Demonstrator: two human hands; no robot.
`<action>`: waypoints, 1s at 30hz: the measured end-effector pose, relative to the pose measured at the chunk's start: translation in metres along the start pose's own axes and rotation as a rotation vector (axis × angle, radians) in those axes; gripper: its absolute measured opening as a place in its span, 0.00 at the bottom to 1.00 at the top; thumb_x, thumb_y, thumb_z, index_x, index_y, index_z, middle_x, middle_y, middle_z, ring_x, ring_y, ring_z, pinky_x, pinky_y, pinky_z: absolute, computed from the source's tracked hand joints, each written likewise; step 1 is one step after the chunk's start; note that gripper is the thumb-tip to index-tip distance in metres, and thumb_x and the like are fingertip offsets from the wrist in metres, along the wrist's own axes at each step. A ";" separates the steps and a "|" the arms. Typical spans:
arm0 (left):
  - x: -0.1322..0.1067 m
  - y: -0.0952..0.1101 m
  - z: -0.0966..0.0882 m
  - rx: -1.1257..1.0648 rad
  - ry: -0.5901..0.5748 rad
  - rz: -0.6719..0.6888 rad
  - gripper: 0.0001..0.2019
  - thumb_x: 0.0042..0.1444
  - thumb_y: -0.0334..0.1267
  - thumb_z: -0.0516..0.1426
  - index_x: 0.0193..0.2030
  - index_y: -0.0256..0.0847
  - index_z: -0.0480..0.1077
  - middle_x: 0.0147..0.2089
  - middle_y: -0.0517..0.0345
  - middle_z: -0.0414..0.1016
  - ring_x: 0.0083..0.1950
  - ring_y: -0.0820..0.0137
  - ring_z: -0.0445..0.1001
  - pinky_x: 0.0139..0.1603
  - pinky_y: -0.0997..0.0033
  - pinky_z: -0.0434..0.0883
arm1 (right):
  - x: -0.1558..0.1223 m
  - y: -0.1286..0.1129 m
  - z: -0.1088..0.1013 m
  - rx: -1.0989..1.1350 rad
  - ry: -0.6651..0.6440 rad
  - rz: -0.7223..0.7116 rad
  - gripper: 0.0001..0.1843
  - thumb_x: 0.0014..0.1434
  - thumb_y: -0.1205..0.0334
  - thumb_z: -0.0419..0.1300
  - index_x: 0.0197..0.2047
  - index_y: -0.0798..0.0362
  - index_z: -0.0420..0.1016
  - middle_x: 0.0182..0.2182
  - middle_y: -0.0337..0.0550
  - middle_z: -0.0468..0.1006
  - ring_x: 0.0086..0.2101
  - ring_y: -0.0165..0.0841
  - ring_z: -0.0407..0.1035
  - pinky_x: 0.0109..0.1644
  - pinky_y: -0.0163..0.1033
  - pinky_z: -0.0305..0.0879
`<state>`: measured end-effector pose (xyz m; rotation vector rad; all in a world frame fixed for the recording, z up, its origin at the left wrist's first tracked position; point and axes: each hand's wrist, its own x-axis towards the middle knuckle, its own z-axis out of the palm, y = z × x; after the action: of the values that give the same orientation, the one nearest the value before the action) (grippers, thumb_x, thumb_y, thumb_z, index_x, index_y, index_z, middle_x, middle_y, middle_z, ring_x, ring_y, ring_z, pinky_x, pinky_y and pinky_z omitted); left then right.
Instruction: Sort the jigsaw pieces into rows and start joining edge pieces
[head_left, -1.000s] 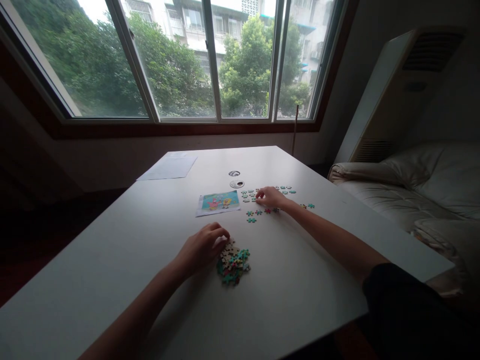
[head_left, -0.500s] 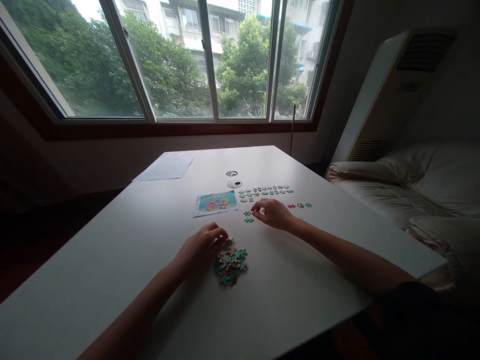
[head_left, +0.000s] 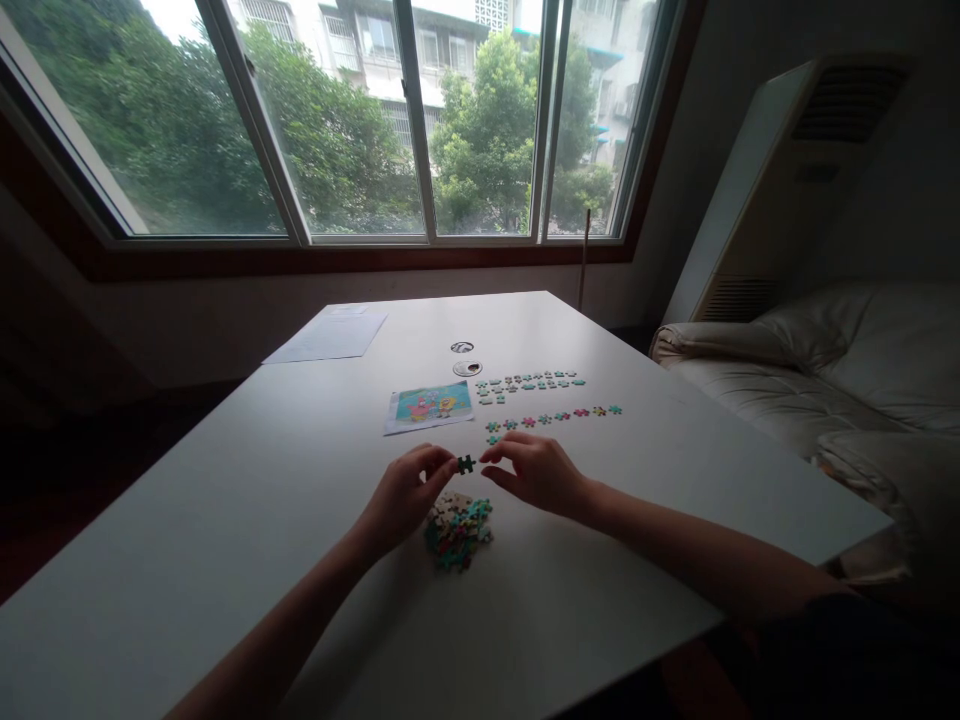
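Observation:
Between the thumb and fingers of my left hand [head_left: 411, 487] is a dark green jigsaw piece [head_left: 466, 464], held over the table just beyond the loose pile. My right hand [head_left: 541, 472] faces it from the right, thumb and forefinger apart, fingertips close to the piece with a small gap. Below the hands lies a heap of jigsaw pieces [head_left: 459, 535], mixed green, pink and plain backs. Past my right hand a row of pieces [head_left: 565, 416] runs to the right, and farther back sit more rows [head_left: 540, 384]. A printed cartoon picture [head_left: 429, 406] lies left of them.
Two small round black-and-white items [head_left: 468, 369] lie beyond the picture on the white table [head_left: 225, 480]. Sheets of paper [head_left: 326, 335] rest at the far left corner. A pale sofa [head_left: 750, 375] stands to the right, and a window [head_left: 345, 150] is behind the table.
My left hand has lifted a dark green piece from the pile, moving slightly away from me. My right hand has drawn back towards it from the rows, uncovering more pieces.

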<state>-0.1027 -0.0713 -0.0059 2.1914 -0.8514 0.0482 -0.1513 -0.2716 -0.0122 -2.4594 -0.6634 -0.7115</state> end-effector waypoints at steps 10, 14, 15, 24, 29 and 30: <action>-0.002 0.009 0.001 -0.047 -0.032 0.006 0.12 0.55 0.42 0.50 0.29 0.37 0.70 0.27 0.59 0.69 0.28 0.73 0.66 0.27 0.76 0.63 | -0.001 0.001 0.002 0.039 0.026 -0.043 0.09 0.57 0.58 0.54 0.35 0.51 0.74 0.32 0.38 0.76 0.24 0.22 0.65 0.31 0.29 0.60; -0.002 0.008 0.001 -0.059 -0.039 0.005 0.12 0.55 0.42 0.50 0.30 0.37 0.70 0.27 0.59 0.69 0.28 0.73 0.66 0.27 0.76 0.63 | -0.001 0.001 0.001 0.017 0.044 -0.055 0.08 0.56 0.58 0.55 0.35 0.51 0.74 0.31 0.39 0.76 0.24 0.23 0.65 0.31 0.30 0.59; -0.002 0.008 0.002 -0.063 -0.041 0.006 0.12 0.55 0.42 0.51 0.30 0.37 0.70 0.27 0.59 0.69 0.28 0.73 0.66 0.27 0.76 0.63 | -0.001 0.002 0.002 0.010 0.046 -0.058 0.08 0.56 0.58 0.55 0.35 0.51 0.74 0.31 0.38 0.76 0.24 0.22 0.64 0.31 0.30 0.59; -0.002 0.003 -0.001 0.008 -0.018 0.045 0.10 0.55 0.40 0.51 0.32 0.38 0.71 0.28 0.58 0.70 0.27 0.74 0.65 0.27 0.76 0.63 | 0.002 0.005 -0.006 -0.015 0.093 -0.087 0.09 0.57 0.60 0.54 0.34 0.52 0.74 0.31 0.40 0.76 0.24 0.22 0.66 0.30 0.29 0.60; 0.000 -0.012 -0.007 0.176 -0.003 0.108 0.09 0.55 0.37 0.51 0.33 0.39 0.71 0.31 0.57 0.70 0.28 0.74 0.66 0.29 0.75 0.63 | 0.009 0.019 -0.026 0.004 0.238 -0.017 0.09 0.57 0.59 0.55 0.33 0.52 0.74 0.30 0.39 0.75 0.22 0.21 0.63 0.28 0.30 0.61; 0.000 -0.014 -0.007 0.194 -0.004 0.117 0.09 0.55 0.37 0.50 0.33 0.39 0.71 0.31 0.57 0.70 0.28 0.73 0.66 0.30 0.74 0.64 | 0.009 0.022 -0.030 0.011 0.269 -0.005 0.09 0.56 0.59 0.55 0.33 0.52 0.74 0.30 0.39 0.75 0.22 0.22 0.64 0.28 0.30 0.61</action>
<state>-0.0928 -0.0593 -0.0103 2.3188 -1.0132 0.1916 -0.1426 -0.3024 0.0088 -2.2954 -0.5675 -1.0149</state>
